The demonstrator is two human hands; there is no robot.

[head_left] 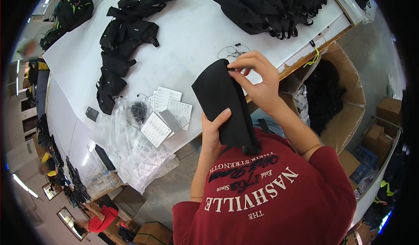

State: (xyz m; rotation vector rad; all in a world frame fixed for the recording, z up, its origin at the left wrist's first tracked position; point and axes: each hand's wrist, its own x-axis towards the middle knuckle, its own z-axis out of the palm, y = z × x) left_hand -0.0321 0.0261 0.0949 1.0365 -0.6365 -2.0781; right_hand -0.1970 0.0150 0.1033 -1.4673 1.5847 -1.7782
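A flat black fabric pouch is held up in front of me, past the table's near edge. My left hand grips its lower left side, the thumb lying across the front. At the upper right corner, my right hand pinches the pouch's edge between thumb and fingertips; any small part between them is too small to make out. Thin dark strings lie on the white table just beyond the pouch.
Black pouches lie in a line at left, and a pile of black bags is at the far right. Printed cards rest by crumpled clear plastic. An open cardboard box with black items stands at right. A person in red is lower left.
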